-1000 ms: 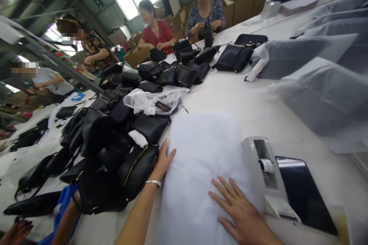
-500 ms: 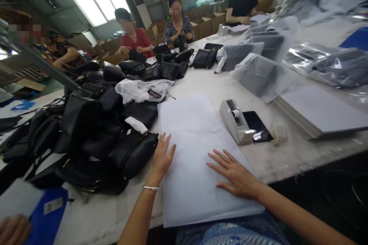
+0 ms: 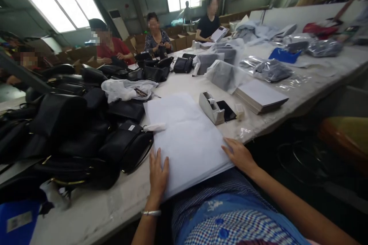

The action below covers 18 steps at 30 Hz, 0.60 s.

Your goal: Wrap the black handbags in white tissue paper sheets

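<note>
A stack of thin white paper sheets lies at the table's front edge, just before my body. My left hand, a bracelet at its wrist, rests flat along the stack's left edge with fingers stretched out. At the near right edge of the paper is my right hand; its fingers are extended and touch the border of the sheets. Neither hand grips anything. Beside the paper's left side sits a black handbag, and its white-wrapped part reaches over the sheets.
Many black bags are heaped on the left, near a blue folder. A tape dispenser, a dark flat object and a stack of boards stand right of the paper. Several people sit across the table.
My right hand has moved from the top of the paper to its right edge. My left hand has slid nearer along the left edge. The view has turned right.
</note>
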Available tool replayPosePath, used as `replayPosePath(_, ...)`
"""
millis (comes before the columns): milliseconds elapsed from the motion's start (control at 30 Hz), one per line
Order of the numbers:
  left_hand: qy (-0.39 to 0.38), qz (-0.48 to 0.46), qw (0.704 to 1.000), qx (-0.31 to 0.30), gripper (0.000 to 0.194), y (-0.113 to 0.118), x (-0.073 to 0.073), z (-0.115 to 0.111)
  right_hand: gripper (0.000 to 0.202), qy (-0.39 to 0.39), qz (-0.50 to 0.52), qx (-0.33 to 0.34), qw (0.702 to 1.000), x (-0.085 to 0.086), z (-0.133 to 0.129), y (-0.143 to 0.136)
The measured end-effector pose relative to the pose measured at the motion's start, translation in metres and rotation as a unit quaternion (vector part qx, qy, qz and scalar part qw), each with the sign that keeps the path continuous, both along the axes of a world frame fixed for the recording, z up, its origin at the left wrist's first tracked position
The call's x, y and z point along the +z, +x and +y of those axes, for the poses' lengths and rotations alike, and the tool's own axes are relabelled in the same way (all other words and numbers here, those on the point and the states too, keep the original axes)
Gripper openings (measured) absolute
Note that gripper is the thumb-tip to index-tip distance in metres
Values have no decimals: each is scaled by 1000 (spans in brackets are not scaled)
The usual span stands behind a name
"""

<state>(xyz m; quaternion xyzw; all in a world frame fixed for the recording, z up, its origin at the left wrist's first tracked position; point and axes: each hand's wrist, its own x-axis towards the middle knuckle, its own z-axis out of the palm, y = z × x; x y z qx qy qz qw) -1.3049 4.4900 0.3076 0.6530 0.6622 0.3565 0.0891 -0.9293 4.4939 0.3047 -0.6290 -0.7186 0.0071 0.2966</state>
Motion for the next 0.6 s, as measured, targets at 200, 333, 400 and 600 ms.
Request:
replayPosePath(200,-7,-1,1000,-1,58,29,-14,-9,43,-27,17,1,999,5,11,2)
replayPosePath(333,0,11,1000,-8,57,32,-14,-16,44,-21,44,11,999,16,3,15)
replayPosePath(400,-5,16,1000,15,57,30,-14,-24,44,11,95,-4,995,15,-17,21)
replayPosePath(600,10,86,996,3,58,24,-19,-50,33,-180,293,77,936,-43,-92,28)
